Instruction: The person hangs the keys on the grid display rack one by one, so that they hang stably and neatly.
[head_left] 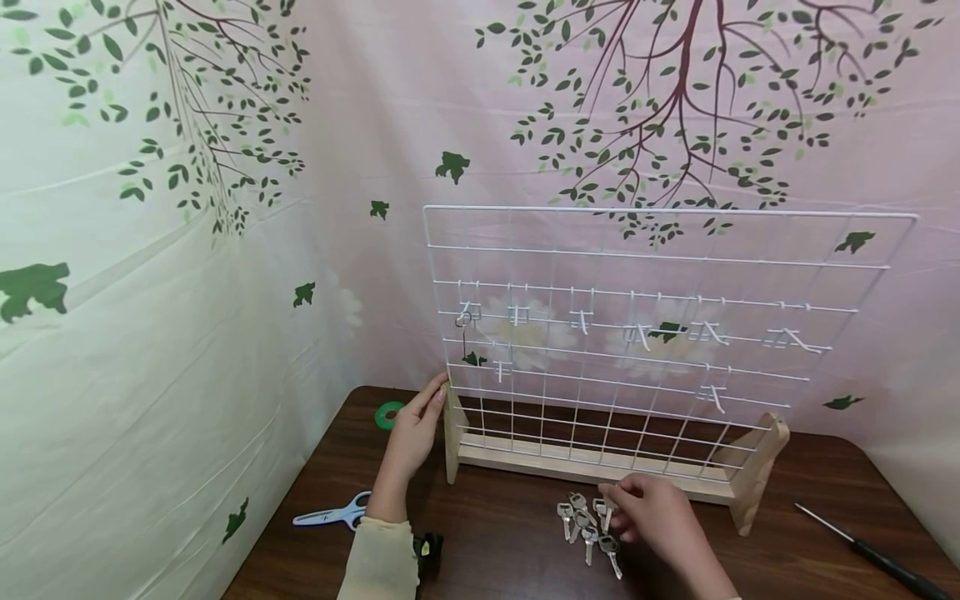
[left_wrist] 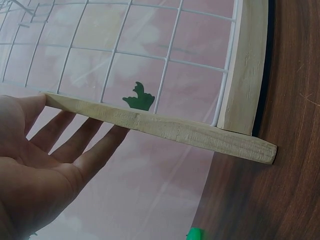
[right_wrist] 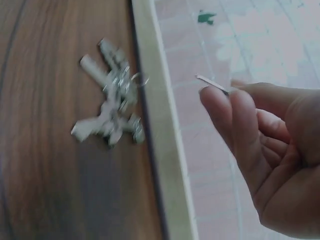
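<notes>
A white wire grid rack (head_left: 615, 212) with several hooks stands on wooden feet. My left hand (head_left: 412, 433) holds the wooden side support (left_wrist: 165, 130) at the rack's left end, thumb and fingers at its edge. Close above the tabletop, my right hand (head_left: 656, 517) pinches a key (right_wrist: 212, 82), seen edge-on as a thin flat strip of metal. Beside that hand a pile of loose keys (head_left: 588, 533) lies in front of the rack's wooden base bar (head_left: 540, 457). From the upper left hook hangs a ring with a thin dark piece (head_left: 463, 333).
Light blue scissors (head_left: 330, 515) and a black object (head_left: 429, 554) with a yellow mark lie by my left forearm. A green tape roll (head_left: 387, 414) sits behind my left hand. At the right lies a black-handled screwdriver (head_left: 873, 554). Leaf-printed fabric hangs behind the table.
</notes>
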